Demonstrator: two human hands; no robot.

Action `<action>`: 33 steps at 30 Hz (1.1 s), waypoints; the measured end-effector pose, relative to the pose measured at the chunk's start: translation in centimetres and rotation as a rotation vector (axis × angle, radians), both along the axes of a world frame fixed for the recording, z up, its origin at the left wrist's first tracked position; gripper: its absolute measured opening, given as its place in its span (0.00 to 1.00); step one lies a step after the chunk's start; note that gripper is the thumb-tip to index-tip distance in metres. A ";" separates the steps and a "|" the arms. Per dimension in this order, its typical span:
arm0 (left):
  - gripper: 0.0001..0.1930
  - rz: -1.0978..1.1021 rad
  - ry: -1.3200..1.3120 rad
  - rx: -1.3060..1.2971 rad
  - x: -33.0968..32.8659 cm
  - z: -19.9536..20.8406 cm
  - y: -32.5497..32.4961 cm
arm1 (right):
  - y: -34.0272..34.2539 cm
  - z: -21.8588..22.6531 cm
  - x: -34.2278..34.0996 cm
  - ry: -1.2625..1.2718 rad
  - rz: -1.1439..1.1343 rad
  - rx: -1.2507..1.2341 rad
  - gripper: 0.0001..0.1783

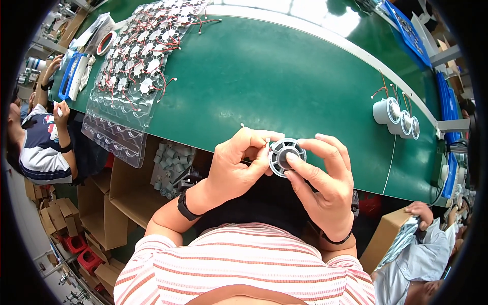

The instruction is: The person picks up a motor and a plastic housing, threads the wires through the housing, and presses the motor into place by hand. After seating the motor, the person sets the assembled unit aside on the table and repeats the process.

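Observation:
Just off the near edge of the green table (244, 76), my two hands meet at a round, pale grey-blue fan housing (284, 156) with a dark hub and spokes. My right hand (328, 180) grips the housing from the right, with its index finger on the hub and its thumb at the rim. My left hand (231, 165) is closed in a pinch at the housing's left rim. A small white connector (268, 141) shows by its fingertips; the lead itself is mostly hidden.
Clear trays of small black-and-white fans (147, 63) with red leads lie at the left. Pale blue round housings (386, 112) with wires stand at the right. A cardboard box (129, 188) of grey-white parts sits below left. Co-workers (48, 137) are at both sides.

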State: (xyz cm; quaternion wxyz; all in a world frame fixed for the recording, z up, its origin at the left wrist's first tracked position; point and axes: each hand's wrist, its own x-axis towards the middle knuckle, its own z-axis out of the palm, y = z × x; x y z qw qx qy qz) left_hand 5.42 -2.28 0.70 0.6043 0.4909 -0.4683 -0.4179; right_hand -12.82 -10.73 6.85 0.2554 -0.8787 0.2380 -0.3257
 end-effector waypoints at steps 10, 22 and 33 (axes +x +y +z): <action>0.33 -0.223 -0.068 0.160 1.0 1.9 0.0 | 1.0 -1.3 -0.2 -0.099 -0.041 0.077 0.18; 0.33 -0.199 -0.067 0.175 0.8 1.9 -0.3 | 0.1 -1.2 -0.2 -0.010 -0.017 -0.050 0.20; 0.31 -0.168 -0.150 0.014 1.1 0.9 0.2 | 1.3 -3.0 -0.9 -0.050 0.101 0.081 0.31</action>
